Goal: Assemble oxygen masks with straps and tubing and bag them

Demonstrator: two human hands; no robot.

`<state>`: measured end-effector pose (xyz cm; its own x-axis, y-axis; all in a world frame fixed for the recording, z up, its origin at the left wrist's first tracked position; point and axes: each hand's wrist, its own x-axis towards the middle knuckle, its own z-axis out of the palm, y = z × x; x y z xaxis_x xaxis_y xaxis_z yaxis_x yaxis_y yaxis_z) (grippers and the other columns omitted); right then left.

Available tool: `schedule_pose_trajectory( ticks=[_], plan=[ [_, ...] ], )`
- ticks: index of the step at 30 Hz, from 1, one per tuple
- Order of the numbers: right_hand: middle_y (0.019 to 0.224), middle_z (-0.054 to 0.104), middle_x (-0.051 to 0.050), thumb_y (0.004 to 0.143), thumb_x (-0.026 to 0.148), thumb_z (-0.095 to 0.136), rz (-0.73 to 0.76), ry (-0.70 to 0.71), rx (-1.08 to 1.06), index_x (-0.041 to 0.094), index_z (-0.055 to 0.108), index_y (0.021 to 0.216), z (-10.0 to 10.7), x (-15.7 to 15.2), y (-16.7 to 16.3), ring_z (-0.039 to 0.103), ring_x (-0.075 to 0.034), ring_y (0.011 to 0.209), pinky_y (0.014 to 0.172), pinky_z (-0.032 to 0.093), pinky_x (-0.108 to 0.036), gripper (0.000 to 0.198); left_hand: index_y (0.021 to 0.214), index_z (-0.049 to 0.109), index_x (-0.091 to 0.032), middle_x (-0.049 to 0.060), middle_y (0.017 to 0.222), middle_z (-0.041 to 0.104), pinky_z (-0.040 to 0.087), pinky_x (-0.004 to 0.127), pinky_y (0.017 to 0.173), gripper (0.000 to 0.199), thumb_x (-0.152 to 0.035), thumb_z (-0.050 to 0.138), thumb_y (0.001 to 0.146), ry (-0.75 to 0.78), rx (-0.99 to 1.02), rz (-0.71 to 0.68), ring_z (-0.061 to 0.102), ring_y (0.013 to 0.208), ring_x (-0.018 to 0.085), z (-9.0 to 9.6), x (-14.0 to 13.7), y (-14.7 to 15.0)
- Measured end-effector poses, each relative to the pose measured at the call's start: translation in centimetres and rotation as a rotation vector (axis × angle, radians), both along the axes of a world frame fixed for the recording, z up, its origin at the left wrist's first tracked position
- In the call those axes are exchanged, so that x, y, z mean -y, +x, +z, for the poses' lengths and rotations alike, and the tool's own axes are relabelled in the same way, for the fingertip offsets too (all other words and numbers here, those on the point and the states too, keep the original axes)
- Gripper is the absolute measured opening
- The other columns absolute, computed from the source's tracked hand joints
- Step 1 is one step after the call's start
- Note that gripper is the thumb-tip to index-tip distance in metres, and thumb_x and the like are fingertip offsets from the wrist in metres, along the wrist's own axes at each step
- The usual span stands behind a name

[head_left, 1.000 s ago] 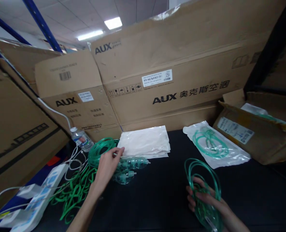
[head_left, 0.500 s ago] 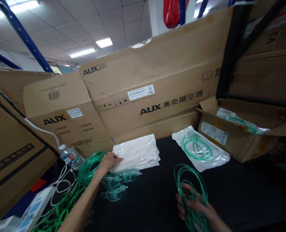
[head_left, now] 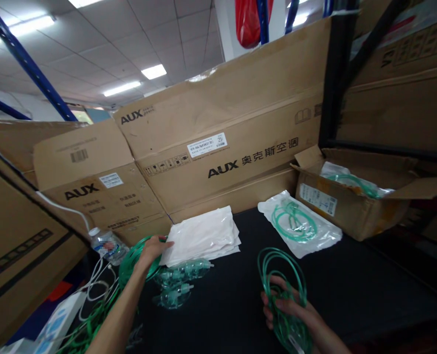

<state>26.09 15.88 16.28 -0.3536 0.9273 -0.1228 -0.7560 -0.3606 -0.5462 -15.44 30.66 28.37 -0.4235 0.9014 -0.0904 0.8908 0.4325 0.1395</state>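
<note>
My right hand [head_left: 287,302] is wrapped round a coil of clear green tubing [head_left: 283,260], whose loops stand up above the fingers; a clear piece lies in the lower bundle. My left hand [head_left: 152,250] has its thumb and fingers closed on the left edge of the top white plastic bag [head_left: 202,233], part of a flat stack. Beneath that hand lies a larger coil of green tubing [head_left: 128,265]. Several clear green face masks [head_left: 174,295] rest on the black table just in front of the bags.
A clear bag holding coiled green tubing [head_left: 296,223] lies at the back right, beside an open carton [head_left: 351,206] with more bagged tubing. Large cardboard [head_left: 218,147] walls the back. On the left are a water bottle [head_left: 108,243], white cables, a power strip [head_left: 59,322] and green straps [head_left: 93,319].
My left hand has moved left, and the top bag's left edge has shifted with it. My right hand still holds the coil. The whole view has swung slightly right.
</note>
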Motion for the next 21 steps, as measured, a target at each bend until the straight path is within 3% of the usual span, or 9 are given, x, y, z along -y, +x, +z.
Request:
schedule_pose_trajectory(
  ticks=[10,14,21],
  plan=[
    [0.084,0.076,-0.008,0.067,0.030,0.093,-0.017,0.004,0.011,0.023,0.070,0.112,1.1,0.3,0.0,0.069,-0.023,0.069,0.061,0.053,-0.036,0.051,0.120,0.066,-0.017,0.008,0.120,0.068,0.059,0.042,0.087,0.028,-0.034,0.067,0.097,0.049,0.097,0.041,0.069,0.105,0.025,1.0,-0.3,-2.2],
    [0.087,0.076,-0.008,0.068,0.029,0.091,-0.019,-0.008,0.020,0.022,0.070,0.113,1.8,0.6,0.1,0.070,-0.023,0.071,0.064,0.053,-0.035,0.050,0.120,0.066,-0.016,0.008,0.118,0.069,0.059,0.041,0.086,0.028,-0.034,0.066,0.098,0.093,0.137,0.035,0.069,0.101,0.023,1.4,0.2,-2.1],
    [0.088,0.076,-0.007,0.069,0.028,0.090,-0.019,-0.027,0.030,0.023,0.066,0.117,1.4,0.7,0.1,0.070,-0.023,0.073,0.066,0.053,-0.036,0.054,0.120,0.066,-0.016,0.008,0.120,0.068,0.059,0.043,0.088,0.028,-0.032,0.067,0.097,0.236,0.210,0.068,0.069,0.104,0.024,2.2,1.3,-1.3]
  ],
)
